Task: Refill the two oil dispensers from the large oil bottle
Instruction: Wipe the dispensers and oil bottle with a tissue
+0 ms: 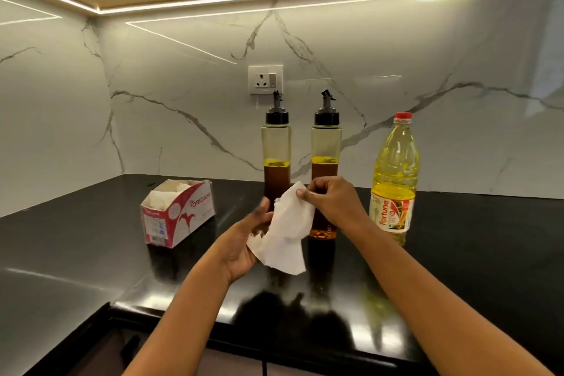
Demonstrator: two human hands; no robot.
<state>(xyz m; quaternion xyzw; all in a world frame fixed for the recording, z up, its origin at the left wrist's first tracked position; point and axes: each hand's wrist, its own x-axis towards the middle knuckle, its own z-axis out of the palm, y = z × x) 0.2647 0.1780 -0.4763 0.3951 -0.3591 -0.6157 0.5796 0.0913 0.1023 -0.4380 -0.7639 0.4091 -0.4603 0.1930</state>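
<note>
1. Black glossy countertop (91, 253); white marble backsplash (183, 94) behind it.
2. Fortune oil bottle (393, 180), red cap on, upright at right, near the backsplash; mostly full of yellow oil.
3. Two oil dispensers, left dispenser (276, 146) and right dispenser (326, 143), upright side by side, left of the bottle; black pour spouts on; dark oil about halfway up.
4. Origami tissue box (177, 214), open-topped, left of the dispensers.
5. Paper tissue (287, 232), crumpled, held up before the dispensers.
6. Right hand (332, 198) pinches the tissue's top edge; left hand (244, 241) touches its lower edge, fingers hidden, grip cannot be told.
</note>
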